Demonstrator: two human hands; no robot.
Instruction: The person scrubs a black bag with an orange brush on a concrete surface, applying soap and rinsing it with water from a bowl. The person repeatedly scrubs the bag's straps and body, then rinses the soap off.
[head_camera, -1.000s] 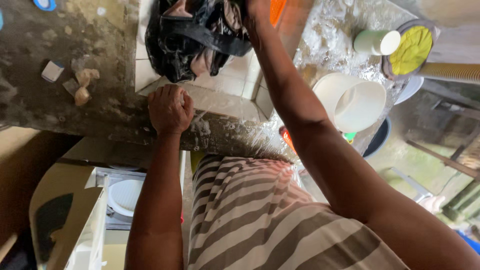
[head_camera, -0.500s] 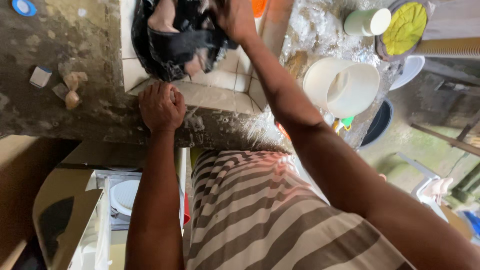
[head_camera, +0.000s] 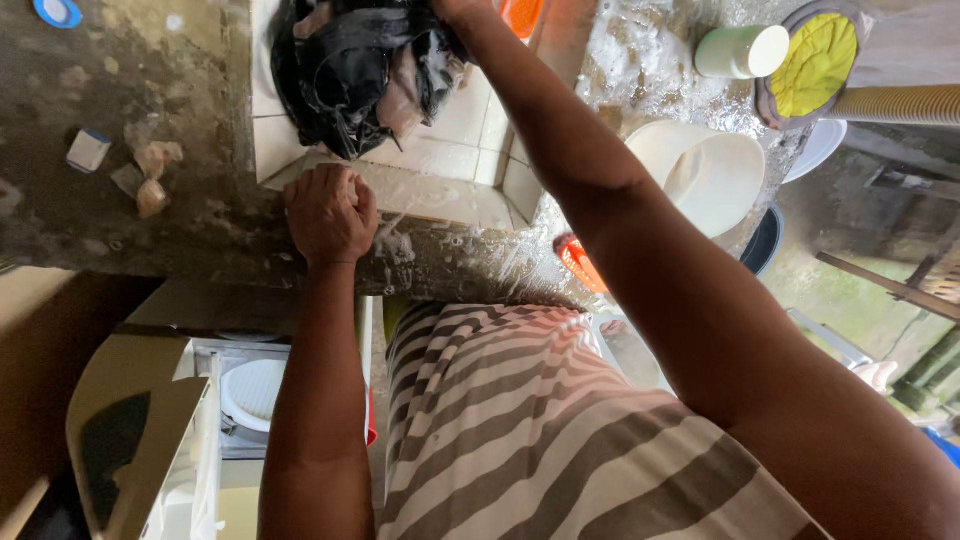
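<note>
Two bare hands are at work over a wet, tiled wash basin (head_camera: 440, 150) sunk in a rough grey concrete table (head_camera: 120, 230). The left hand (head_camera: 328, 212) rests as a closed fist on the basin's near rim, its fingers (head_camera: 340, 190) curled tight; whether they enclose anything cannot be told. Just beyond those knuckles, inside the basin, lies the sodden black cloth bundle with pale patches (head_camera: 355, 75), soapy and bunched. The right hand (head_camera: 450, 10) reaches over the cloth's far side at the top edge of the view, mostly cut off, so whether its fingers grip the cloth or only press on it cannot be told.

Judging by the suds on the cloth and the foam spread over the table beyond the right forearm, the washing looks well under way: the cloth is wet and lathered. It sits in one heap in the basin, not wrung or lifted out, so rinsing and wringing appear to be left.

To the left of the fist lie small pale soap scraps (head_camera: 150, 175). Past the right forearm stand a white plastic bucket (head_camera: 710, 175), a white cylindrical cup (head_camera: 740, 50) and a round yellow scrubbing pad (head_camera: 815, 60).
</note>
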